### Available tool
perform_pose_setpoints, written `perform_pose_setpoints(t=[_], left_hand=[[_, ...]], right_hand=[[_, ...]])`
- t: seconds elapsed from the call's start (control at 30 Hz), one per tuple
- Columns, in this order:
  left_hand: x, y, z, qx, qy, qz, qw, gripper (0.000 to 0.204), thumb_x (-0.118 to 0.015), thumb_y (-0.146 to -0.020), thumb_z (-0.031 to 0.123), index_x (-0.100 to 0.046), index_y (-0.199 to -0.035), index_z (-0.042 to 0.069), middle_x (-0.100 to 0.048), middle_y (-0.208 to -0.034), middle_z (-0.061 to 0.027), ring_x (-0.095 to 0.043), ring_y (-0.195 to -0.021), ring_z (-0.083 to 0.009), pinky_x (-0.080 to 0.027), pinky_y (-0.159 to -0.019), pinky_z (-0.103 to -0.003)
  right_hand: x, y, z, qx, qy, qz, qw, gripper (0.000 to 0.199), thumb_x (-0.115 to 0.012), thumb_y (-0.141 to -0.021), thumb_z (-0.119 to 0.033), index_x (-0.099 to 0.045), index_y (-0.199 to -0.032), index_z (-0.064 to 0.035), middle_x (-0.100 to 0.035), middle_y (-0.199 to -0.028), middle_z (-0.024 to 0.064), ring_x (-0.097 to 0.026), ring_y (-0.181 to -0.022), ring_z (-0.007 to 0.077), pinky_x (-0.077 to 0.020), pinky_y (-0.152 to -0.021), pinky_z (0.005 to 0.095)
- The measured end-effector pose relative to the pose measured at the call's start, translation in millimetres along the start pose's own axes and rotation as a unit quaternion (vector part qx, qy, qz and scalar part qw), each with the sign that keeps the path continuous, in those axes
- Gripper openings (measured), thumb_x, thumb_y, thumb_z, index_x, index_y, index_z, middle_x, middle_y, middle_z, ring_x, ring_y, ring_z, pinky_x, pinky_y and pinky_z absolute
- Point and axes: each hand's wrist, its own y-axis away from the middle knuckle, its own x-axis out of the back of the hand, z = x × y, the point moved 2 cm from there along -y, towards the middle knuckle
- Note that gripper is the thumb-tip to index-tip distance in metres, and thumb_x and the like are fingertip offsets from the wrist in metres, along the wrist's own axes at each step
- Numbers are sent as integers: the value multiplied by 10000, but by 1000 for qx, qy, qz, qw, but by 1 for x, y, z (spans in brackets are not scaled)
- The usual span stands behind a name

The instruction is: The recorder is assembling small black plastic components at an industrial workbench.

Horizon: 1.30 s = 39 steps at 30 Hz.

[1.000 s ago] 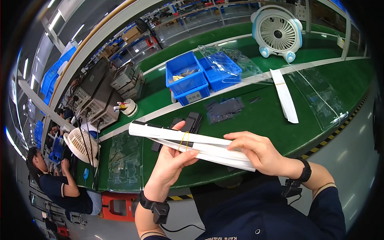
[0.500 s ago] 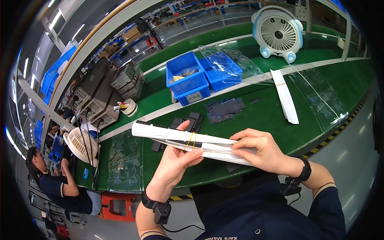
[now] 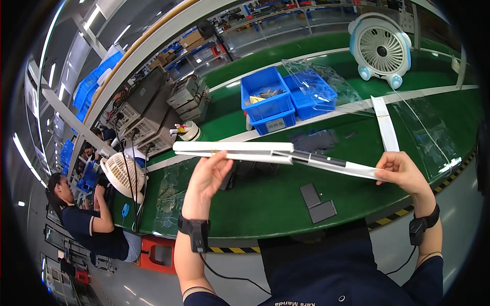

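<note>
A banded bundle of long white strips [image 3: 240, 147] is pinched in my left hand [image 3: 205, 176], close to its yellow rubber band [image 3: 214, 148]. My right hand [image 3: 403, 172] grips the far end of a long white strip [image 3: 360, 170], which carries a narrow black section [image 3: 320, 159]. The strip's other end still lies within or against the bundle's right end. Below them on the green table are two dark rectangular pieces [image 3: 320, 203]. A stack of dark pieces [image 3: 250, 170] is partly hidden behind the bundle and my left hand.
Blue bins [image 3: 265, 104] stand beyond my hands, with a clear plastic sheet [image 3: 326, 84] over one. Flat dark pieces [image 3: 314, 140] lie before them. Another banded white bundle [image 3: 386, 127] rests at right, near a white-blue fan [image 3: 382, 48]. A co-worker [image 3: 97, 219] sits at left.
My right hand has moved right, drawing one strip partway out of the bundle. My left hand now holds the bundle nearer its left end. The view has shifted, and the two dark rectangles are uncovered.
</note>
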Motion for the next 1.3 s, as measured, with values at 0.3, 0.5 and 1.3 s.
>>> perform_pose_setpoints(t=[0.3, 0.5, 1.3], left_hand=[[57, -83, 2, -37, 44, 99, 993, 187, -679, -892, 32, -580, -1047, -5, -613, -983, -96, -665, -879, -224, -597, -792, -299], [81, -97, 19, -36, -137, 159, 977, 392, -675, -900, 151, -509, -1247, 78, -609, -1144, -117, -641, -1053, -294, -539, -858, -430], [-37, -96, 55, -142, -347, -4, 927, 405, -615, -961, 393, -601, -1241, 101, -660, -1146, -77, -656, -1032, -161, -504, -825, -302]], right_hand=[[23, 6, 5, 29, 1, 64, 997, 322, -737, -813, -18, -620, -1110, 26, -676, -840, 47, -629, -728, 74, -522, -679, 213], [31, 8, 12, 47, 8, 89, 995, 386, -689, -865, -62, -591, -1232, 6, -654, -931, 27, -599, -758, 61, -515, -682, 215], [-35, -9, 7, 110, -52, 94, 988, 340, -664, -885, -67, -604, -1214, -5, -639, -1041, 34, -561, -888, 89, -492, -792, 249]])
